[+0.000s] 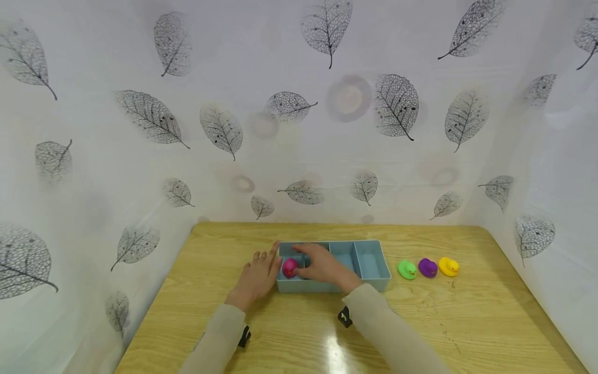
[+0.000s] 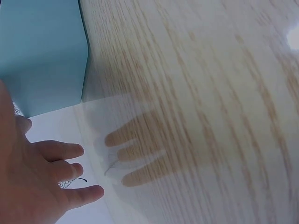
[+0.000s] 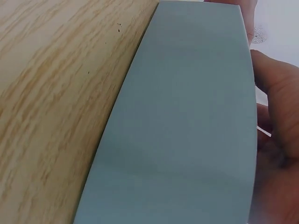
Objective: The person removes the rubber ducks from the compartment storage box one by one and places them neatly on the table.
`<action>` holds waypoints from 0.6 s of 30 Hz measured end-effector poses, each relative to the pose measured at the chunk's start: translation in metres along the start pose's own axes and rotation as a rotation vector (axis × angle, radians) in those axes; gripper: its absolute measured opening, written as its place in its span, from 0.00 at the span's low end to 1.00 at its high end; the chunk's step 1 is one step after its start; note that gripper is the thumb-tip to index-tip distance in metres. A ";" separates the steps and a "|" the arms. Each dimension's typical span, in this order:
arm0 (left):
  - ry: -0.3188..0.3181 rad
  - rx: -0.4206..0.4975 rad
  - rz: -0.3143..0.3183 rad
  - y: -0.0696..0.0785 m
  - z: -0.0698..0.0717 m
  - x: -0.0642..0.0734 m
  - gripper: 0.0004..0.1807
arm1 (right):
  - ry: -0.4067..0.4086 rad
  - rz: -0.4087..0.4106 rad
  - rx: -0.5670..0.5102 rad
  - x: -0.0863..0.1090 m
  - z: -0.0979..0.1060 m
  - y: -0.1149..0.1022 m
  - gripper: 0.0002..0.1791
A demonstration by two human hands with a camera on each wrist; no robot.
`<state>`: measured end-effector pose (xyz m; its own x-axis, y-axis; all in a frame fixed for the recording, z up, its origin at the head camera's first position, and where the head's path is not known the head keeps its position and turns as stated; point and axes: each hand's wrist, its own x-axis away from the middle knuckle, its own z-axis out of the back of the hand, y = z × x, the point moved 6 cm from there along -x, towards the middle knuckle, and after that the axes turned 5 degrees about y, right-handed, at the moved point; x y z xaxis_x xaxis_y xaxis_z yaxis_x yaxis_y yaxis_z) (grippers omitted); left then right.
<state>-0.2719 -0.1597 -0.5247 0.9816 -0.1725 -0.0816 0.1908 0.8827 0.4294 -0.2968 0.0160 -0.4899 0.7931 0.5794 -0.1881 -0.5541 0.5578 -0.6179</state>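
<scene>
A blue-grey box [image 1: 327,286] divided into compartments sits on the wooden table. In its leftmost compartment lies a pink toy duck [image 1: 289,267]. My right hand [image 1: 322,265] reaches over the front wall; its thumb is right beside the duck and the other fingers are spread apart from the thumb, not gripping it. The front wall hides part of this right hand [image 3: 278,116] in the right wrist view. At the box's left end rests my left hand [image 1: 256,275], fingers extended along the end wall. That left hand [image 2: 42,177] shows loosely spread fingers in the left wrist view.
To the right of the box, a green duck [image 1: 407,269], a purple duck [image 1: 427,268] and a yellow duck [image 1: 449,266] stand in a row on the table [image 1: 472,322]. A white leaf-patterned sheet [image 1: 299,150] closes off the back and both sides.
</scene>
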 end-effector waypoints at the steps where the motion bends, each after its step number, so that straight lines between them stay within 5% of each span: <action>1: -0.001 0.000 -0.001 0.000 0.000 0.000 0.34 | -0.002 -0.002 -0.008 -0.001 0.000 -0.001 0.38; 18: -0.015 0.010 0.013 -0.001 -0.002 0.001 0.35 | -0.012 -0.081 0.122 -0.010 -0.016 -0.002 0.37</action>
<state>-0.2713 -0.1598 -0.5274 0.9838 -0.1680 -0.0625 0.1783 0.8806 0.4391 -0.2997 -0.0002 -0.4989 0.8339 0.5360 -0.1314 -0.5153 0.6711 -0.5330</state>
